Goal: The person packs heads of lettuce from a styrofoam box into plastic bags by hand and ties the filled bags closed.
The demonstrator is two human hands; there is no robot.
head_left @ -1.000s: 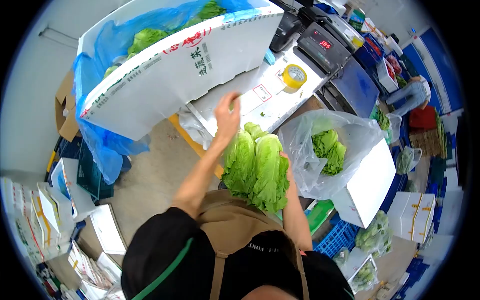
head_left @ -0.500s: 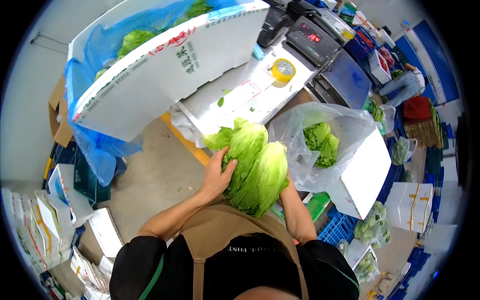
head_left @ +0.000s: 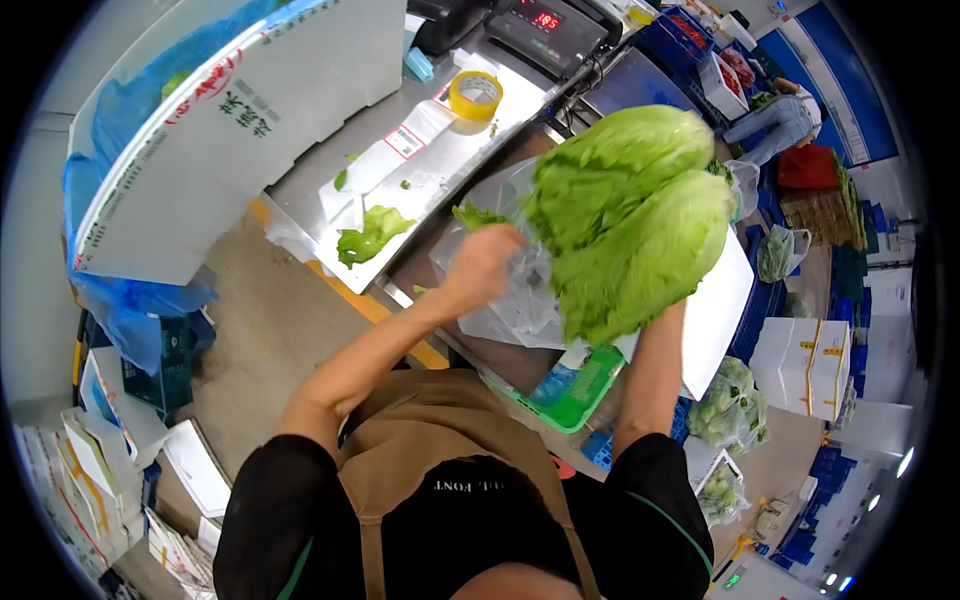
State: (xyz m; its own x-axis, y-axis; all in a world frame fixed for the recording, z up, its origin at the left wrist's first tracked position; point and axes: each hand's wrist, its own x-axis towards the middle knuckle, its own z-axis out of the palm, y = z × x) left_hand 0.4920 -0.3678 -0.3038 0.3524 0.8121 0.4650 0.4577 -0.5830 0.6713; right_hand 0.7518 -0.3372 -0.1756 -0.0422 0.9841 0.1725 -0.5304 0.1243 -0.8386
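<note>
Two pale green lettuce heads (head_left: pixel 635 220), side by side, are held up over a clear plastic bag (head_left: pixel 510 315). My right wrist (head_left: pixel 660 335) runs in under them; the hand itself is hidden behind the leaves and supports them. My left hand (head_left: pixel 485 268) is apart from the heads, just to their left above the bag, and smeared by motion. A small piece of lettuce leaf (head_left: pixel 478 215) shows just beyond its fingers; whether they hold it I cannot make out. Another torn leaf (head_left: pixel 375 234) lies on the steel table's near corner.
A yellow tape roll (head_left: pixel 475 96) and a label (head_left: pixel 404 141) lie on the steel table (head_left: pixel 310 180) before a scale (head_left: pixel 545 35). At left stands a large foam box (head_left: pixel 240 150) lined with blue plastic. A green basket (head_left: pixel 580 395) sits below the bag. Another person (head_left: pixel 785 115) bends at far right.
The lettuce heads have moved right and up, from before my apron to over the bag. My left hand has come off them. A torn leaf now lies on the table corner.
</note>
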